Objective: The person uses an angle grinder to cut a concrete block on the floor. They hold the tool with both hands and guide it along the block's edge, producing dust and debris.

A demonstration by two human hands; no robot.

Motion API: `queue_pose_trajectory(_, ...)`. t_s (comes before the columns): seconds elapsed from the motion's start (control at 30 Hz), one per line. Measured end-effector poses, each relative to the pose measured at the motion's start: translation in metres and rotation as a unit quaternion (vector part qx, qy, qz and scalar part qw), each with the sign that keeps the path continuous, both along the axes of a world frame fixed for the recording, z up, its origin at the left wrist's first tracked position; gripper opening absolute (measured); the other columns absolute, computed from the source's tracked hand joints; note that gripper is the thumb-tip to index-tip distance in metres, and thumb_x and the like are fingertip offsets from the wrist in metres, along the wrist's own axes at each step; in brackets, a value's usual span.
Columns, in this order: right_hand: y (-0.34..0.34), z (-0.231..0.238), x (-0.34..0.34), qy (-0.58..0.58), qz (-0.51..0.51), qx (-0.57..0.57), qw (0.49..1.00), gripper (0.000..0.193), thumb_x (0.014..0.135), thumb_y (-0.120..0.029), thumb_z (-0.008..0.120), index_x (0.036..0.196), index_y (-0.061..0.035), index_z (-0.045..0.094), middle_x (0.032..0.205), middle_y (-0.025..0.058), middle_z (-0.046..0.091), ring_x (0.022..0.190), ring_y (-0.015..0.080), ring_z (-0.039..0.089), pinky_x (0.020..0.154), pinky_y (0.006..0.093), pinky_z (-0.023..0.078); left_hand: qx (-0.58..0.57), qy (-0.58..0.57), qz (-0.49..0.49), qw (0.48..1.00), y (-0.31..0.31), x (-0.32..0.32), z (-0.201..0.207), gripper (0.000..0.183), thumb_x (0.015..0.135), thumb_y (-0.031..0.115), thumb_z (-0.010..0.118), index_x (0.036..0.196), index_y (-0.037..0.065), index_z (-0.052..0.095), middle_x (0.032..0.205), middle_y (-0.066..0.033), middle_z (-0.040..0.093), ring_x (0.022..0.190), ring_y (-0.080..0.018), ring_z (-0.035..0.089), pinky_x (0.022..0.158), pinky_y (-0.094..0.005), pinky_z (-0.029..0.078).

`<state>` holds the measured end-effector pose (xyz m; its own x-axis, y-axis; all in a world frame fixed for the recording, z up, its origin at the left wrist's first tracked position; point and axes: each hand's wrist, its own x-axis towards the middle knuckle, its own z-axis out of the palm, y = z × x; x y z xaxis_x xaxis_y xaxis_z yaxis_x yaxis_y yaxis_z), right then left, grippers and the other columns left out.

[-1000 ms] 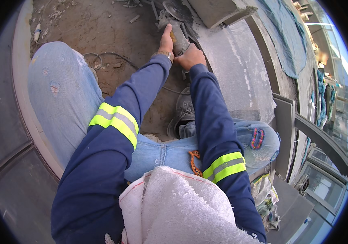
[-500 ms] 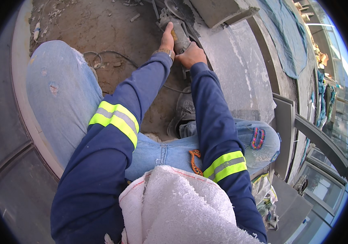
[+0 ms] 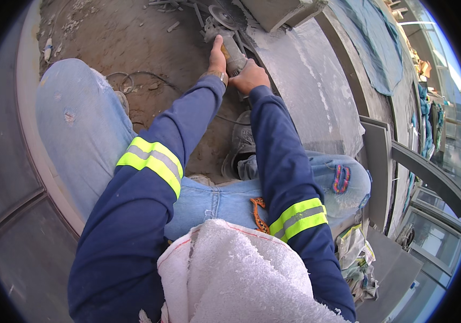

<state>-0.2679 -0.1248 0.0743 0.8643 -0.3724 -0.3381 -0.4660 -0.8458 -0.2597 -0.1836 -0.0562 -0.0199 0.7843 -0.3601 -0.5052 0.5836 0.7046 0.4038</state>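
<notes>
Both my hands grip a dusty angle grinder (image 3: 231,53) at the top of the view. My left hand (image 3: 217,58) wraps its body near the head, thumb along the side. Behind it, my right hand (image 3: 251,78) is closed around the rear end. The round disc (image 3: 223,17) points away from me, beside the edge of a grey slab (image 3: 311,70). From the rear a thin cable (image 3: 157,74) trails over the dirt floor (image 3: 171,48). Whether the disc touches the slab, I cannot tell.
A concrete block (image 3: 279,12) rests on the slab's far end. Several grey strips (image 3: 168,4) lie by the disc. A white plug connector (image 3: 48,49) is at the far left. On the right are a blue-grey sheet (image 3: 373,46), a curved metal bar (image 3: 429,175) and crumpled bags (image 3: 355,258).
The grinder and both hands have shifted slightly down and left in the view, and more of the disc shows. My grip on it is unchanged.
</notes>
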Motion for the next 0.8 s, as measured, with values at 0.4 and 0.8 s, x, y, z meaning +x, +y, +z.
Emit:
queue_pose_trajectory(0.4, 0.001, 0.0, -0.005, 0.004, -0.004, -0.008, 1.0, 0.092, 0.067, -0.057, 0.081, 0.135, -0.0022, 0.052, 0.121, 0.022, 0.067, 0.115, 0.0359, 0.064, 0.1, 0.0423, 0.051, -0.008, -0.02, 0.001, 1.0, 0.001, -0.005, 0.001, 0.065, 0.091, 0.067, 0.053, 0.108, 0.004, 0.061, 0.088, -0.019, 0.068, 0.076, -0.0359, 0.068, 0.073, -0.0486, 0.058)
queue_pose_trajectory(0.8, 0.001, 0.002, -0.01, -0.019, -0.006, 0.008, 1.0, 0.082, 0.064, -0.043, 0.082, 0.125, 0.005, 0.055, 0.114, 0.0278, 0.067, 0.109, 0.0404, 0.066, 0.096, 0.0436, 0.052, -0.016, -0.02, 0.001, 1.0, 0.002, -0.006, -0.002, 0.059, 0.092, 0.065, 0.053, 0.106, 0.009, 0.064, 0.092, -0.0113, 0.068, 0.076, -0.0286, 0.067, 0.072, -0.0431, 0.057)
